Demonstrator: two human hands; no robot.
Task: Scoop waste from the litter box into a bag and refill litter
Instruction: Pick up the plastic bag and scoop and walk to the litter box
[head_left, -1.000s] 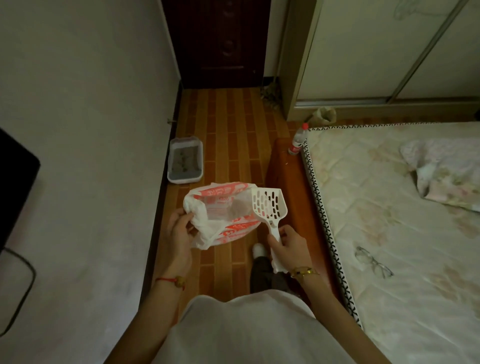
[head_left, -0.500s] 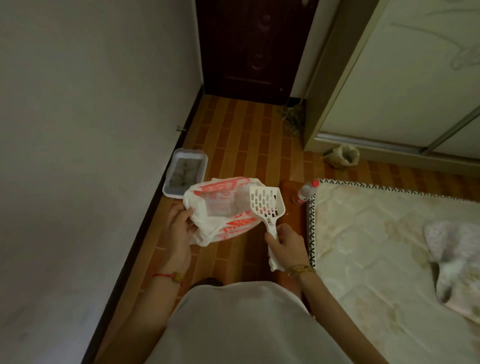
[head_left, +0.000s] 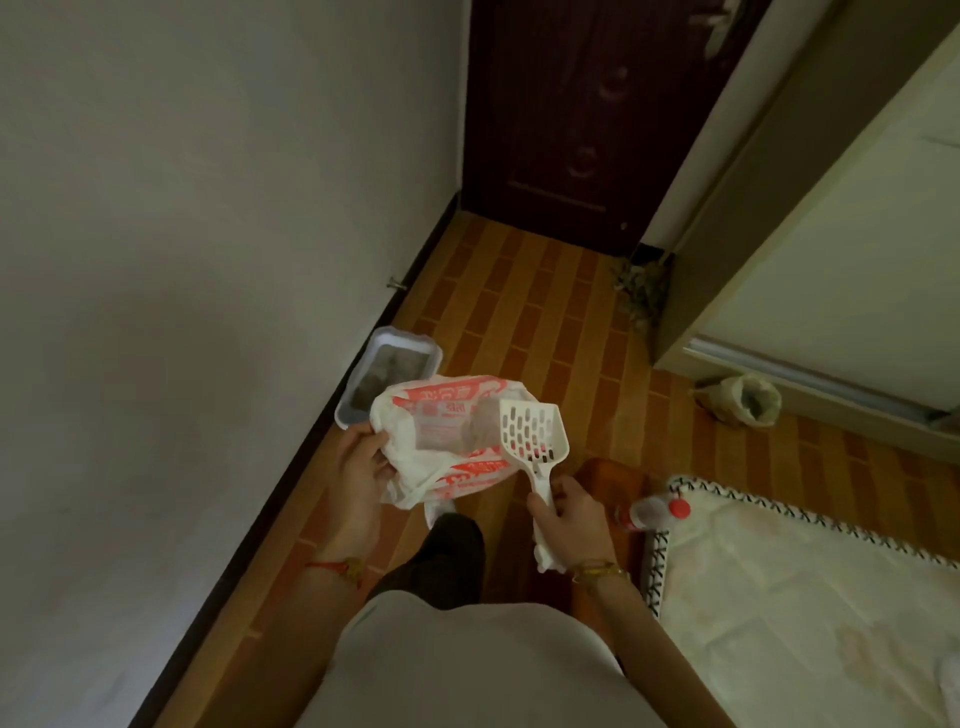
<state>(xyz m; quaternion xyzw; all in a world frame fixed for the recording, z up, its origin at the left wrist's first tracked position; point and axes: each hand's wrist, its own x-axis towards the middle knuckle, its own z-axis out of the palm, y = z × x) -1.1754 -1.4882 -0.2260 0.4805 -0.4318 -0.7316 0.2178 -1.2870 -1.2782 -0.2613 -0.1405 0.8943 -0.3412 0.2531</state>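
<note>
My left hand (head_left: 361, 470) grips the left rim of a white plastic bag with red print (head_left: 441, 439), holding its mouth open at waist height. My right hand (head_left: 566, 517) is closed around the handle of a white slotted litter scoop (head_left: 532, 436), together with a bit of white tissue; the scoop's blade rests at the bag's right edge. On the floor against the left wall lies the pale litter box (head_left: 387, 376) with grey litter, partly hidden behind the bag.
A white wall runs along the left. A dark door (head_left: 587, 114) closes the far end. A wardrobe (head_left: 831, 234) stands at right with a small open bag (head_left: 748, 400) at its foot. A mattress (head_left: 810, 597) and a red-capped bottle (head_left: 657, 512) lie at right.
The view has advanced along the floor towards the litter box, which now sits just beyond the bag. Both hands keep the same hold on bag and scoop.
</note>
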